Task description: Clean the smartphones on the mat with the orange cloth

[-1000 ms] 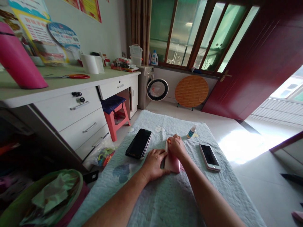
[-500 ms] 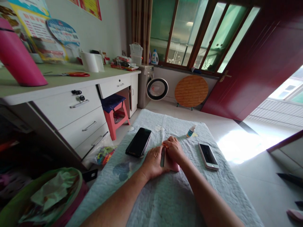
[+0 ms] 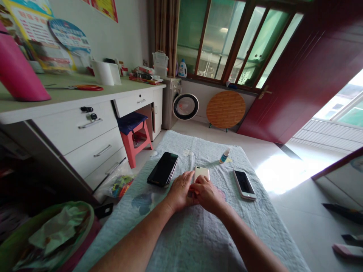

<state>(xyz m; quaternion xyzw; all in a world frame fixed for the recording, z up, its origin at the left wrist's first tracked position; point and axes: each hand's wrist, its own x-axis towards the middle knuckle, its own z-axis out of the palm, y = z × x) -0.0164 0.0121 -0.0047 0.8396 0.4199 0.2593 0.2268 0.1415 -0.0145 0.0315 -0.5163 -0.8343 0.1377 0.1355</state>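
Observation:
A pale gold phone (image 3: 202,172) lies on the light blue quilted cloth, its camera corner showing at the far end and its near part hidden by my hands. My left hand (image 3: 180,192) grips along its left edge, with the fingers pointing away from me. Over the phone's middle, my right hand (image 3: 208,192) is closed, its fingertips bunched and pressed down; a small orange-red bit shows near them, too hidden to name. A black phone (image 3: 163,169) rests to the left. To the right are a white phone (image 3: 244,184) and a small bottle (image 3: 224,155) with a blue label.
The quilted cloth (image 3: 176,241) covers the table before me. On the left stand a desk with drawers (image 3: 87,132), a pink stool (image 3: 136,141) and a waste bin (image 3: 85,234). A washing machine (image 3: 171,100) with its door open is at the back.
My right hand has moved from the phone's far end toward me, uncovering the far end. My left hand stays by the left edge. The view has shifted slightly.

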